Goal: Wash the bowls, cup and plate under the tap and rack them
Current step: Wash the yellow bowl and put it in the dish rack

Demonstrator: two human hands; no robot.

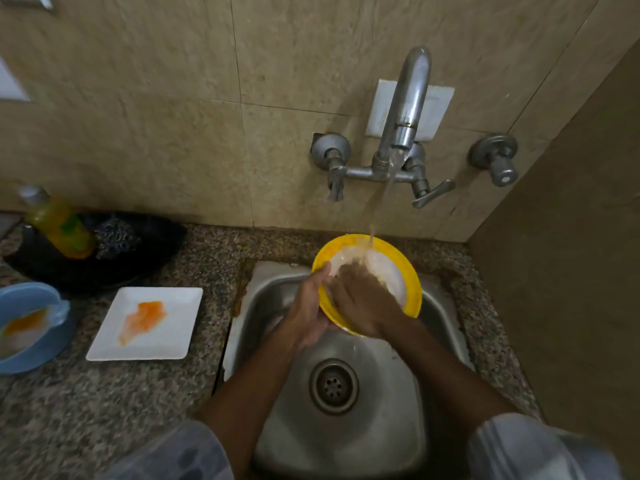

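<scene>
A yellow bowl (pixel 403 263) with a white inside is held tilted over the steel sink (pixel 346 427), under running water from the tap (pixel 405 109). My left hand (pixel 310 306) grips the bowl's left rim from below. My right hand (pixel 363 299) lies flat inside the bowl, fingers spread on its white surface. On the counter to the left lies a square white plate (pixel 173 334) with an orange smear. A blue bowl (pixel 52 344) with orange residue stands at the far left edge. No cup or rack is in view.
A yellow dish soap bottle (pixel 57 225) stands in a black dish (pixel 145 258) with a dark scrubber, back left on the speckled granite counter (pixel 104 410). Two valve knobs and a lever are on the tiled wall. A wall closes the right side.
</scene>
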